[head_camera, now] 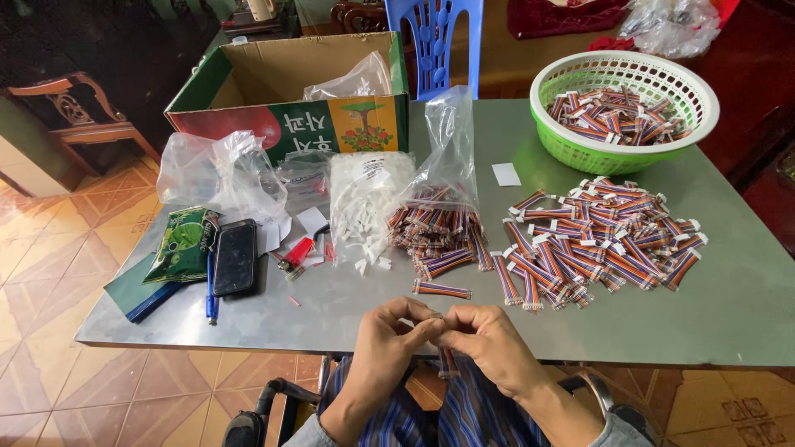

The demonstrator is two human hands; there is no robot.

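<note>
My left hand (387, 339) and my right hand (489, 341) meet at the near edge of the grey metal table (729, 306), fingertips pinched together on one multicoloured ribbon cable (447, 361) that hangs down between them. Just ahead of the hands one loose ribbon cable (441, 290) lies on the table. A heap of the same cables (598, 242) with white connectors spreads to the right. Another heap (436, 234) spills from a clear plastic bag in the middle.
A green plastic basket (580, 153) with more cables stands far right. A clear bag of white connectors (364, 203), a cardboard box (290, 99), crumpled bags (217, 170), a black phone (235, 257), a green packet (182, 244), a red lighter (296, 252) and a blue pen (211, 298) sit left.
</note>
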